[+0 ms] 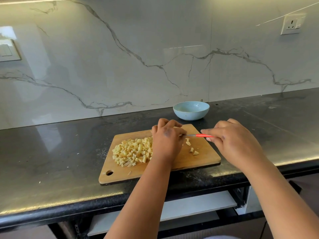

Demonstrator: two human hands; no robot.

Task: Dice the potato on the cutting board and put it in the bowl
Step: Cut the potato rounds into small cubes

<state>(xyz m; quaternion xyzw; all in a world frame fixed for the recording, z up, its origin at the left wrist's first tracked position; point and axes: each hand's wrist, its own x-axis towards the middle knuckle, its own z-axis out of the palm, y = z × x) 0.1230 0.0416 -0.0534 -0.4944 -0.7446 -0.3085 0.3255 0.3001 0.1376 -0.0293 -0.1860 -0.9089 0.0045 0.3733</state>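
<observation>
Dark stone counter (51, 152) under a marbled wall carries the cutting board (203, 157) at centre frame. A red-handled knife (203, 135) is gripped by the right hand (231, 142), its long axis running leftward to the left hand (166, 140), curled over something hidden. Diced potato (133, 151) is heaped lower left of that hand; the bowl (191, 110) sits above, apparently empty.

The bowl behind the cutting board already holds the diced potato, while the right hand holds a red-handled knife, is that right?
Not quite. In the head view the blue bowl looks empty; the diced potato lies heaped on the cutting board, partly under the left hand. The rest stands: the bowl sits behind the board, and the right hand holds the red-handled knife.
</observation>
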